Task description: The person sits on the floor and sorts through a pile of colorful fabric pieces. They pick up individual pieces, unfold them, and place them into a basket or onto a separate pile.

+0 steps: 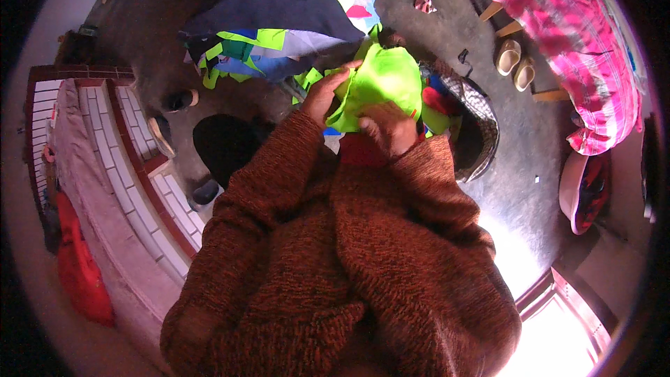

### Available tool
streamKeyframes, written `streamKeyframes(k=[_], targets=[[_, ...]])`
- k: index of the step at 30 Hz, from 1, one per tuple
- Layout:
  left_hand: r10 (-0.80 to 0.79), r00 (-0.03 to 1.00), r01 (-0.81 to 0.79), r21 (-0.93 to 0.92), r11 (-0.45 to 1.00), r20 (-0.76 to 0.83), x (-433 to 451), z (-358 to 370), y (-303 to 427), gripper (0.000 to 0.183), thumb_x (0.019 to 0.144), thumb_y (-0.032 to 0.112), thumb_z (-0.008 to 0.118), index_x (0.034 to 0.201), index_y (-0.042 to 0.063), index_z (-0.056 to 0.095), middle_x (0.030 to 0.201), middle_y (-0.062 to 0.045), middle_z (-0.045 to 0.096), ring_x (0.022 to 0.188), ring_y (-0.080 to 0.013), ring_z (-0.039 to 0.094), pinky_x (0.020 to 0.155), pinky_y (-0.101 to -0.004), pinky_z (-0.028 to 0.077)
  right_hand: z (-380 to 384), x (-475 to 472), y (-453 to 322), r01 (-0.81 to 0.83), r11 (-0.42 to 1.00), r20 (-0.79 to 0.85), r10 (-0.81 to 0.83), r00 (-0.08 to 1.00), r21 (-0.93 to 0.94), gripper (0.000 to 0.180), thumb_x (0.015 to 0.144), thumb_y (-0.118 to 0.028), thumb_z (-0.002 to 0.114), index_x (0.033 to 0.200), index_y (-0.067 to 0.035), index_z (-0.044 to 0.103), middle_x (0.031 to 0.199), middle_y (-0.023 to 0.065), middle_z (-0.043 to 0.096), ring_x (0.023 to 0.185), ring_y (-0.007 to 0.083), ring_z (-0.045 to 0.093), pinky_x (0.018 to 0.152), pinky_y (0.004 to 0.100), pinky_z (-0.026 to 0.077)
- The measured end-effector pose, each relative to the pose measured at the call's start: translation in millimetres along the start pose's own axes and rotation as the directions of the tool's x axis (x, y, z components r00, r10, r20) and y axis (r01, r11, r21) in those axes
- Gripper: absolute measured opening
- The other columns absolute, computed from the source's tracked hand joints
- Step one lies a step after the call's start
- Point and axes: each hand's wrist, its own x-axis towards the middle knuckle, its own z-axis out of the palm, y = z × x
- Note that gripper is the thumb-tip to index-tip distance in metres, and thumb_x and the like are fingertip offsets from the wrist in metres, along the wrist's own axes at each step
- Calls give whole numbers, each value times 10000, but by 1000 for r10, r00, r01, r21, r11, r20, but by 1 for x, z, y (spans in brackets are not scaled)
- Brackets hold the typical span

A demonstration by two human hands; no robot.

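Observation:
A bright yellow-green piece of fabric is spread between my two hands, in front of my brown knitted sleeves. My left hand holds its left edge, thumb and fingers partly under a fold. Lower down, my right hand grips the near edge with bent fingers. Right beside it stands a round patterned basket or bag with red, blue and green cloth pieces in it. Beyond my hands lies a large dark cloth with green, blue and grey scraps showing around its edges.
Pale clogs rest on the floor at the right, near a pink checked cloth over wooden legs. A pink basin stands at the far right. At the left are loose shoes and a white-tiled structure with a pinkish cloth along it.

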Motion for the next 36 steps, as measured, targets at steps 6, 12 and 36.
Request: streamKeyframes(k=[6,12,36], targets=[[15,991,-26,84,996,135,-16,24,17,454,939,293,371,1311,33,397,1265,-115,477,1130,-202,484,979,-351,361,-18,1,8,-427,511,123,525,842,746,366,857,-229,579,1140,-11,497,968,81,601,890,170,550,772,276,452],[154,951,-215,216,952,269,-25,53,20,534,926,366,381,1331,20,343,1308,-163,430,1177,-273,447,994,-396,350,-44,21,-1,-557,206,350,594,725,805,764,762,-478,617,1319,-41,332,1088,122,521,906,227,520,730,373,476],[434,883,-467,408,784,175,-52,58,30,449,906,258,408,1277,6,415,1222,-168,515,1116,-228,493,964,-352,362,-24,37,10,67,-409,189,553,811,910,571,881,-428,500,1300,-55,391,1310,126,452,1205,290,421,1032,450,302]])
